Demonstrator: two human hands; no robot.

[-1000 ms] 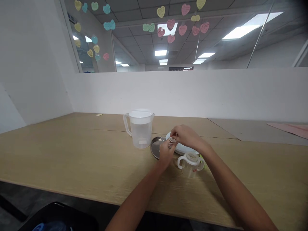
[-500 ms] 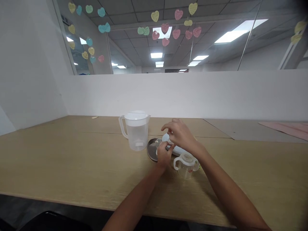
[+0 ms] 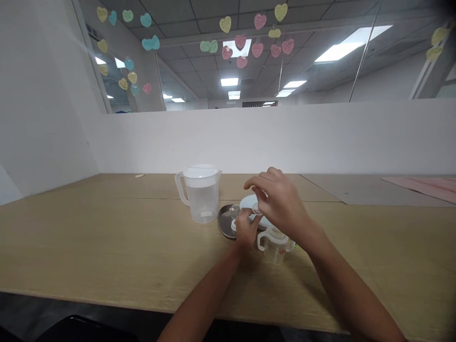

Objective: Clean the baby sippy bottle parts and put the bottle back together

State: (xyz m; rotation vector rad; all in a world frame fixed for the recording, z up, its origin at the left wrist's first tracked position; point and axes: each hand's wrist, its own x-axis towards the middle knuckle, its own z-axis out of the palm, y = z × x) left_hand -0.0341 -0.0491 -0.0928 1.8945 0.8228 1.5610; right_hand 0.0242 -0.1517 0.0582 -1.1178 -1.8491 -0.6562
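Over a round metal tray (image 3: 225, 228), my left hand (image 3: 245, 229) has its fingers closed round something I cannot make out. A small clear round piece (image 3: 234, 211) and a white ring-shaped piece (image 3: 233, 225) lie on the tray beside it. My right hand (image 3: 280, 197) is raised above a pale plate (image 3: 247, 202), its thumb and fingers bent round a small clear round item (image 3: 256, 209). A clear two-handled cup (image 3: 275, 247) with a white rim stands upright just nearer than the plate, below my right hand.
A clear lidded pitcher (image 3: 203, 197), handle to the left, stands left of the tray. At the far right lies a pink cloth (image 3: 423, 186) on a grey surface. The wooden table's front edge (image 3: 107, 305) runs across the bottom, with a black chair below.
My right hand has moved to the right and slightly nearer, drawing away from my left hand with the small clear item. My left hand has shifted slightly right. More of the plate shows.
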